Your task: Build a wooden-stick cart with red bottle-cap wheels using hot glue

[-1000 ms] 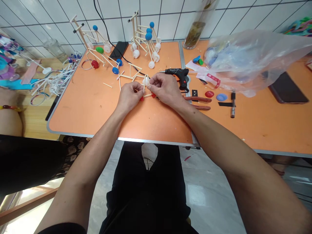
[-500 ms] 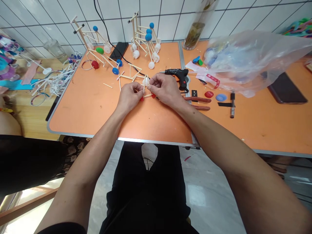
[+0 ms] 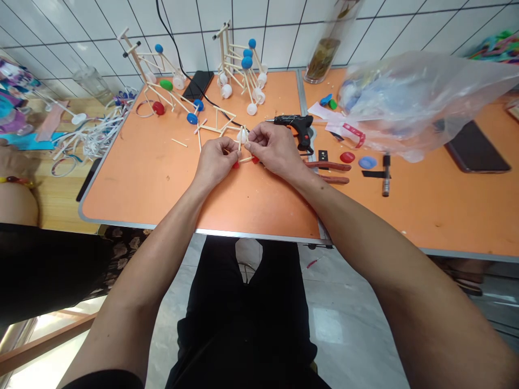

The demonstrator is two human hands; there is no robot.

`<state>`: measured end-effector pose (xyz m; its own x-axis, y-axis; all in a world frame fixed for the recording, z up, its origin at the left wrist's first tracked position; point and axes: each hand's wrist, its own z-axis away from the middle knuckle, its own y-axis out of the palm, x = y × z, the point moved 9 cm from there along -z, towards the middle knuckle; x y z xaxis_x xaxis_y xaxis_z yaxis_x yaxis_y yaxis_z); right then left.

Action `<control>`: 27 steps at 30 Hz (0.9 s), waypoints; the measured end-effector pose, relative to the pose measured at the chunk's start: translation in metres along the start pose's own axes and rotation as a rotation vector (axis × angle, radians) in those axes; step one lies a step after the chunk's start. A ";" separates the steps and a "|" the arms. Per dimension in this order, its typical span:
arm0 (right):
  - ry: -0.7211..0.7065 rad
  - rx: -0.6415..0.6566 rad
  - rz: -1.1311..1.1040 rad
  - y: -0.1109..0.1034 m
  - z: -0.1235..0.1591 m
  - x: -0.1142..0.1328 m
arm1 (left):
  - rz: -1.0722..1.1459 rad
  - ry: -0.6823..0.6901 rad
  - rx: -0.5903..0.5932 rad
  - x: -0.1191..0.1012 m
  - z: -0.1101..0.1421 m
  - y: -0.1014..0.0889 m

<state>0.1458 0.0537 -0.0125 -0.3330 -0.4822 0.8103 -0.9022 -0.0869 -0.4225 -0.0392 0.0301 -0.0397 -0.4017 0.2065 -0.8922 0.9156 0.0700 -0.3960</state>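
Inspection finds the left hand (image 3: 214,160) and right hand (image 3: 275,148) close together, both clamped by thumb and fingertips on a small frame of pale wooden sticks (image 3: 245,159). Red plastic caps (image 3: 255,160) show at the frame's lower end, and a white rounded piece (image 3: 242,135) sits at its top. The frame is held just left of a black hot glue gun (image 3: 294,125), the reference point here. Beyond and left of the gun stand taller stick models with blue balls (image 3: 239,65). Red-handled pliers (image 3: 328,166) lie just below the gun, on the orange table (image 3: 141,183). A clear plastic bag (image 3: 409,102) bulges to the gun's right, and a black phone (image 3: 476,147) lies further right.
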 end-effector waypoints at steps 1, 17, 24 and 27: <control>0.001 -0.002 0.002 0.000 0.000 0.000 | 0.003 0.006 0.001 0.000 0.000 0.000; -0.023 -0.029 -0.011 -0.002 0.001 0.001 | 0.027 -0.003 -0.004 -0.003 0.000 0.000; -0.025 -0.110 0.023 -0.020 -0.001 0.005 | 0.094 -0.035 -0.050 -0.002 -0.006 -0.009; -0.051 -0.155 -0.020 -0.026 -0.002 -0.004 | 0.138 -0.060 -0.078 -0.008 -0.002 -0.014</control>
<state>0.1700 0.0600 -0.0044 -0.3042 -0.5258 0.7943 -0.9412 0.0371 -0.3359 -0.0485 0.0296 -0.0264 -0.2702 0.1605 -0.9493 0.9600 0.1205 -0.2528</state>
